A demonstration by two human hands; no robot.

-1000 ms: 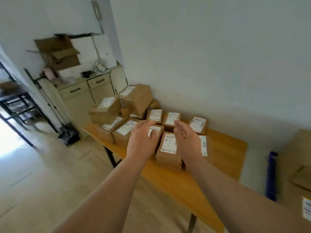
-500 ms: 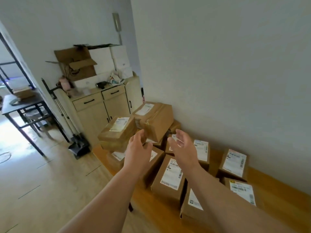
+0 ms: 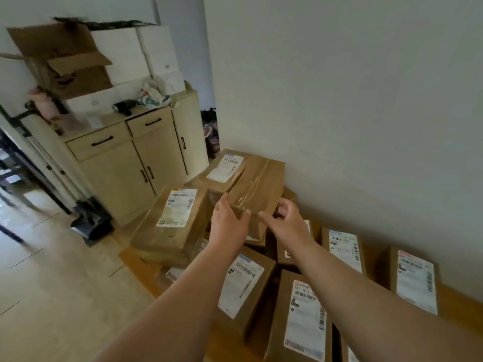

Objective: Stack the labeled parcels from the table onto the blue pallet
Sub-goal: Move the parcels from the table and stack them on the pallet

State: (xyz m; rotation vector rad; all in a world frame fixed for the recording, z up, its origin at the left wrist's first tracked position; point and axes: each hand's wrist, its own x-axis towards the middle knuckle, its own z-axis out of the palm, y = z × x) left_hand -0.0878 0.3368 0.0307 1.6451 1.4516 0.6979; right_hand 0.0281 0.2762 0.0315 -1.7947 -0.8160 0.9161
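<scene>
- Head view: the left hand (image 3: pixel 230 222) and right hand (image 3: pixel 288 220) hold the near end of the tilted box (image 3: pixel 257 189), on top of the pile at 12 o'clock.
- Grip both sides tight. Lift straight up, so the boxes under it stay put.

The counter (image 3: pixel 136 259) shows only as slivers of wood between the parcels, and its near part runs off the bottom edge. The left hand (image 3: pixel 228 226) and right hand (image 3: pixel 290 226) cover the near end of the taped parcel (image 3: pixel 257 186), so its lower face cannot be seen. The label print on every parcel is too blurred to read. The nearest labeled parcel (image 3: pixel 300 322) is cut by the bottom edge.
</scene>
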